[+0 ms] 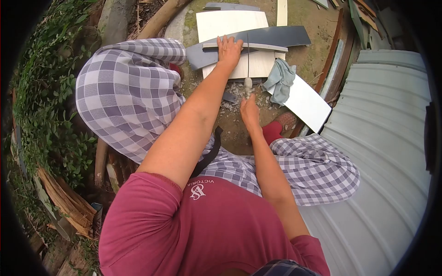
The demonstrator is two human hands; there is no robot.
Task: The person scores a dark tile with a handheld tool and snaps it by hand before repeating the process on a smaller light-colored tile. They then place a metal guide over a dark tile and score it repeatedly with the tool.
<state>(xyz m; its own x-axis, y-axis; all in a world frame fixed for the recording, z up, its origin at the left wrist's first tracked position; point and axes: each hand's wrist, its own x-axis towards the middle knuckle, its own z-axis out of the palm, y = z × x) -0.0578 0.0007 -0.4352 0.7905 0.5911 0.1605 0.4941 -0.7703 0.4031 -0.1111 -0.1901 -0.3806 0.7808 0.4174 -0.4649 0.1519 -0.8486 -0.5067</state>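
My left hand [229, 51] presses down on a narrow pale strip [264, 46], its fingers over the strip's far edge. The strip lies across a long dark grey board [290, 36], which rests over white boards [232, 20]. In my right hand [249, 108] is a tool with a pale, rounded handle [248, 83]; my fingers are closed around its near end. The tool's long, thin dark blade [248, 62] points away from me and crosses the strip and grey board, just right of my left hand.
A grey-green cloth [280, 79] lies partly on a white panel [306, 103] to the right. Pale chips [228, 105] litter the ground below the boards. Corrugated metal sheeting [377, 138] fills the right side; leafy plants [55, 106] and split wood [69, 204] border the left.
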